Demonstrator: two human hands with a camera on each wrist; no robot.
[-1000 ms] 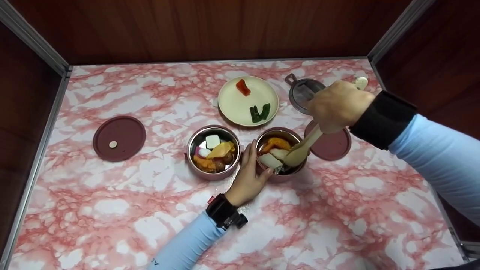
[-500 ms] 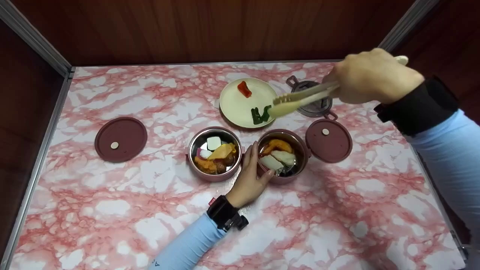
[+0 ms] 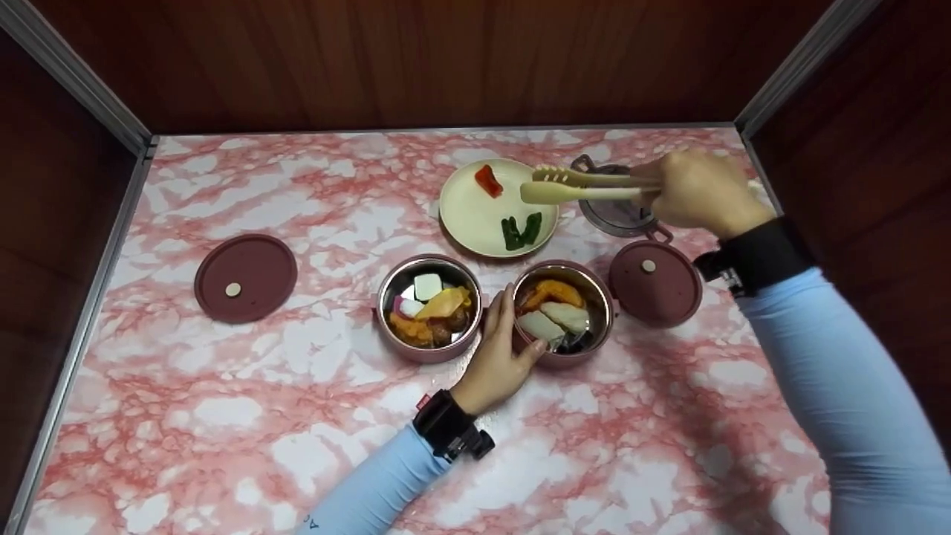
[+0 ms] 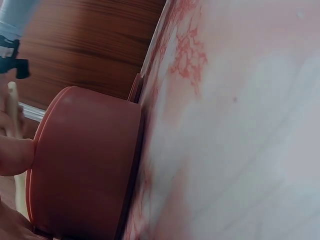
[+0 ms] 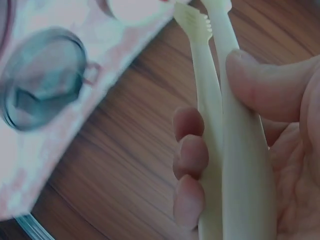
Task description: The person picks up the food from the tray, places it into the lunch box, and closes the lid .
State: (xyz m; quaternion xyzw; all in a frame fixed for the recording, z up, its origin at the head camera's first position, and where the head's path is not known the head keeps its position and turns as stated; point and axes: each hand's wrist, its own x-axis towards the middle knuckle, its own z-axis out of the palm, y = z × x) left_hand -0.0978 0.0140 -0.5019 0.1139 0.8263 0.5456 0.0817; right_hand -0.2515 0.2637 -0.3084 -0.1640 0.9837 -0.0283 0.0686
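Observation:
Thumb and fingers of my left hand [image 3: 490, 375] hold the near left side of a dusky-pink steel-lined pot [image 4: 85, 160]. Orange and pale food pieces [image 3: 565, 316] lie in it, with something dark near the bottom. My right hand [image 3: 706, 189] grips cream tongs [image 3: 572, 192], thumb on one arm and fingers round the other. The tongs' heads hang over the right part of a cream plate [image 3: 468, 223], slightly apart with nothing between them. On the plate are a red piece [image 3: 488, 181] that looks like pepper and dark green pieces [image 3: 511, 234].
Left of the held pot stands a matching pot [image 3: 427, 355] with mixed food. Round maroon lids lie on the table, one far left [image 3: 252, 264] and one [image 3: 657, 293] right of the held pot. Behind the latter is a round see-through dish [image 3: 613, 215] with loop handles. Wooden walls enclose the table.
My right hand has lifted the tongs out of the right pot and swung them up and back over the plate. My left hand has stayed on the pot.

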